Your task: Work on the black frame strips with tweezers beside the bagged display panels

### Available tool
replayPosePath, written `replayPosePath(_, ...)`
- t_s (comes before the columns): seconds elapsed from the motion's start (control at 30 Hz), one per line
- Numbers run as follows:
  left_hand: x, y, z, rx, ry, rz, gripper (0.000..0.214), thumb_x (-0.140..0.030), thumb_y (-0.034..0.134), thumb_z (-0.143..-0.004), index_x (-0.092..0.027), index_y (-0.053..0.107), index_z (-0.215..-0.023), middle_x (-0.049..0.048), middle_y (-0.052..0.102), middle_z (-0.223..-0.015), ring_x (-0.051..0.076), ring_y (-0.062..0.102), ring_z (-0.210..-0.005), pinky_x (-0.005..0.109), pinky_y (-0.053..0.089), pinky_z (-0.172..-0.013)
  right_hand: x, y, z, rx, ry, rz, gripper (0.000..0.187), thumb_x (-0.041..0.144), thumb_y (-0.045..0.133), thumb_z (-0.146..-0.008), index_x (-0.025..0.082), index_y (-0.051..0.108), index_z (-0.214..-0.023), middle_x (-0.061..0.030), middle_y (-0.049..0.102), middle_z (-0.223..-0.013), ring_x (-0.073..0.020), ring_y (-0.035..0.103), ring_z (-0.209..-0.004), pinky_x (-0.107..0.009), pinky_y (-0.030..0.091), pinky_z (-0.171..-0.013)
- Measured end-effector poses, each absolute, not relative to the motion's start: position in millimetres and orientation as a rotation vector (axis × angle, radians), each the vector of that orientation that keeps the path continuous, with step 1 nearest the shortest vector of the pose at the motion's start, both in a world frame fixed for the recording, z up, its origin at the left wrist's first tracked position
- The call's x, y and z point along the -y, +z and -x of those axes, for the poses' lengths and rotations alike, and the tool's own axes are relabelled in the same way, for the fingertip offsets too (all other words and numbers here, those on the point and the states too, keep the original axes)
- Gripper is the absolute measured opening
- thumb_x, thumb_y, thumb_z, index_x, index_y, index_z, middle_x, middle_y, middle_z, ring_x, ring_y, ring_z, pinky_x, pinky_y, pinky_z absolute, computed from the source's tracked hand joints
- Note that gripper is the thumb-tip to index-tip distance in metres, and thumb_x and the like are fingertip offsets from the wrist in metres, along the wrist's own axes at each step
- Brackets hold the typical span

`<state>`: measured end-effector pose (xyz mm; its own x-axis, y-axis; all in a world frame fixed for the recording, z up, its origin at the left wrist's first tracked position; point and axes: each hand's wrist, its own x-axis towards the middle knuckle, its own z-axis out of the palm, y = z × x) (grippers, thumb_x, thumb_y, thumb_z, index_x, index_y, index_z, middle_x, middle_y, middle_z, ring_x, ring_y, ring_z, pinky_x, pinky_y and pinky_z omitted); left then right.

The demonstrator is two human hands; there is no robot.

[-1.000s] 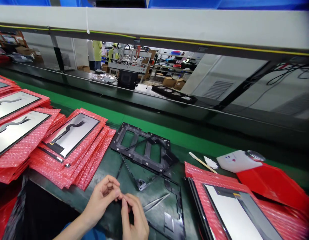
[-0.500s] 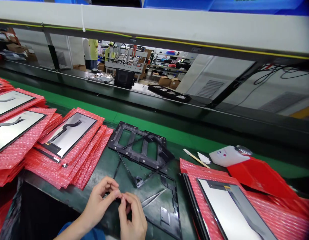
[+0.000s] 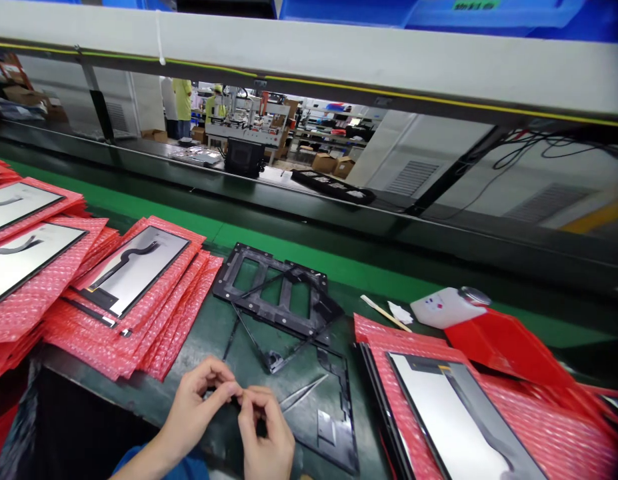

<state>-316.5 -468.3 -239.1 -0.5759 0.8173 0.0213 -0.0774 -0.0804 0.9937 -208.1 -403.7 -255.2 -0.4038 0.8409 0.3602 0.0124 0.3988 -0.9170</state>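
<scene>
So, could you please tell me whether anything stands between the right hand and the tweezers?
Nothing visible does: the tweezers lie on the green tabletop just beside the right hand, their near end reaching its outline in this view.

Soft light; pale sheen on screens (image 3: 449, 420); right edge darkened, blurred.
</scene>
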Motion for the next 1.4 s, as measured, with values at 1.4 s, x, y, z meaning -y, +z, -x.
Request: replayPosePath(1.4,478.5,-231.1,367.3,-2.095,0.822,-1.685,0.089,-0.041,0.065,-0.084,-0.031,0.006,-0.150,0.0070,0.018,-0.157,0.028,0.010,-0.145,0.055,0.023,-0.115,340.0,-233.3,197.8,2.742,0.374,0.490,0.022,0.021,0.033,-0.099,0.025,0.054,-0.096,-0.0015,0.061,-0.090,-0.0203,0.060,-0.080,-0.033,0.048,-0.068)
